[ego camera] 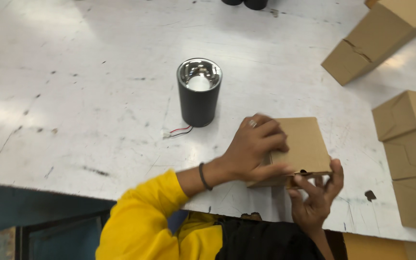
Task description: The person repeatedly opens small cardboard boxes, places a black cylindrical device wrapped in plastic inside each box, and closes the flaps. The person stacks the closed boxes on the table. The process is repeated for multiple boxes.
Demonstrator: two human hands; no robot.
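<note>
Two hands work one small cardboard box point(304, 144) at the near edge of the table point(73, 96). The left hand point(256, 149) lies over the box's left side and top, fingers spread and pressing on it; the right hand point(316, 195) pinches the flap at the box's near end from below. Left of the box, a little farther off, stands a black cylinder lamp point(199, 91), upright, its shiny reflector facing up, with a red and black wire point(179, 131) trailing from its base. More plain brown boxes sit well apart on the right: a long carton point(381, 38) at the far right corner and a stack of closed boxes point(412, 154) along the right edge. The table is scuffed white metal, with dark flecks and scratches.
</note>
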